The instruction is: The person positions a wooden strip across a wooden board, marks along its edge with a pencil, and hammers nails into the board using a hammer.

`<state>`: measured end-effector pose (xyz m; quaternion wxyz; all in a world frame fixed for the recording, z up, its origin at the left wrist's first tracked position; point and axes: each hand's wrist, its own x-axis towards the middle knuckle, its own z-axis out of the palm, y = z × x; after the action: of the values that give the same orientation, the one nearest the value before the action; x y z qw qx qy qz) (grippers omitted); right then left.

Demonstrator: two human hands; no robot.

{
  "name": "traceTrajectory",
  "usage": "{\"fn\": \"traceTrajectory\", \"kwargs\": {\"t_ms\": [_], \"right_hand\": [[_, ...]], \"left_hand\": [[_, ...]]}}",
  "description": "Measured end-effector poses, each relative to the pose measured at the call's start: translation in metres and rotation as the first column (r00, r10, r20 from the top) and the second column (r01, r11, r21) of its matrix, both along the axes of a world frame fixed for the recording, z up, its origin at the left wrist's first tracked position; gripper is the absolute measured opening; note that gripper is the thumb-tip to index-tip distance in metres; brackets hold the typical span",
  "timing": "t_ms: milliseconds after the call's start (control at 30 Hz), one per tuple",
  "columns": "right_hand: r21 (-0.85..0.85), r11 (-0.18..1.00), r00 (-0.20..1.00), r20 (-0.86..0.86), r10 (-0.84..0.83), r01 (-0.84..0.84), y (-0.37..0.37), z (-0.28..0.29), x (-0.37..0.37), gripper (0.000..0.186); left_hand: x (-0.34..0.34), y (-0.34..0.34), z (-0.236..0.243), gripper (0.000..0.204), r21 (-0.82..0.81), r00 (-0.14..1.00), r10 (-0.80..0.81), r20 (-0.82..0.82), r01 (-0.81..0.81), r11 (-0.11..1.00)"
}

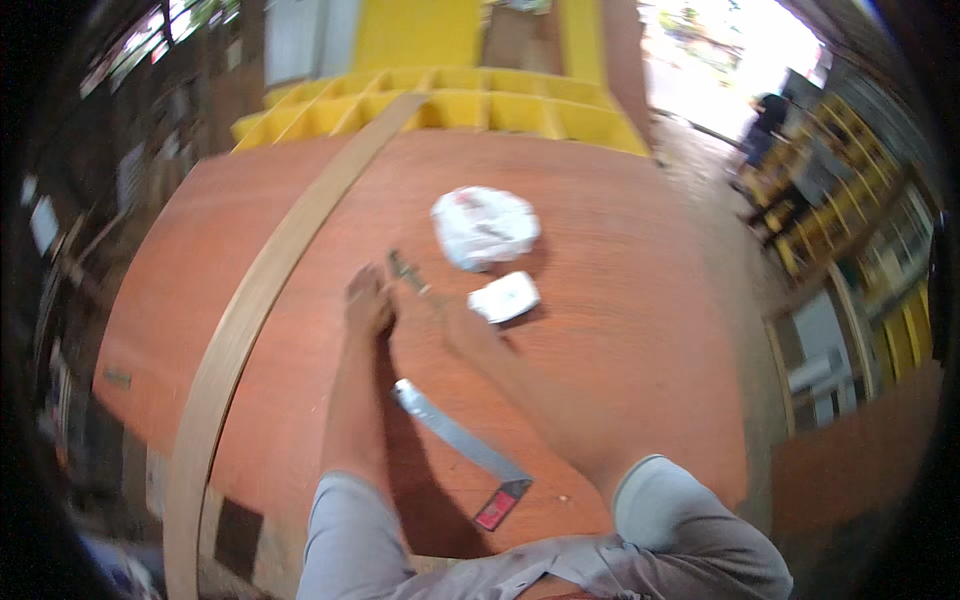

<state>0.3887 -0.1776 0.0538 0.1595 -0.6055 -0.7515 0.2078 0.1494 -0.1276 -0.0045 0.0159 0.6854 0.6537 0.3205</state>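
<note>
"Since the hands are a little blurred, what can you make out of the right hand (462,325)?"

"It looks closed around the near end of a small dark tool (408,272), which points forward and to the left above the reddish-brown table (620,390)."

"And the left hand (370,302)?"

"Just beside the tool's far end, fingers pointing forward. I can't make out how far they are spread, or whether they touch the tool or hold anything."

"What is near them?"

"Just beyond the right hand is a white packet (505,297), and past that a crumpled white plastic bag (487,228). Closer to the body, between the two forearms, lies a square (463,438) with a metal blade and a red and black handle."

"And on the left?"

"A long wooden plank (240,330) runs along that side of the table. Its far end lies over a yellow frame (515,117) with many compartments, beyond the table's far edge."

"Is anyone else about?"

"Two people (822,172), off to the right, well apart from the table."
</note>
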Motion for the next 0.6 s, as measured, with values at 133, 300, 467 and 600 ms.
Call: {"fn": "traceTrajectory", "kwargs": {"t_ms": [133,300,467,600], "right_hand": [[0.064,0.986,0.986,-0.042,0.158,-0.156,-0.103,0.01,0.021,0.038],[0.042,0.97,0.971,0.044,0.237,-0.238,-0.195,-0.002,0.122,0.071],[0.199,0.924,0.942,0.156,0.298,-0.325,-0.275,-0.015,0.211,0.081],[0.128,0.974,0.96,0.235,0.151,-0.185,-0.302,-0.029,0.238,0.081]], "left_hand": [[-0.045,-0.096,-0.014,0.065,-0.184,0.987,0.01,-0.158,-0.04,0.982],[-0.044,-0.179,-0.03,0.067,-0.043,0.988,-0.087,-0.125,0.082,0.996],[-0.155,-0.293,-0.051,0.073,0.079,0.901,0.255,-0.35,-0.243,0.967],[-0.158,-0.339,-0.022,0.079,-0.257,0.764,0.541,-0.352,-0.635,0.729]]}}
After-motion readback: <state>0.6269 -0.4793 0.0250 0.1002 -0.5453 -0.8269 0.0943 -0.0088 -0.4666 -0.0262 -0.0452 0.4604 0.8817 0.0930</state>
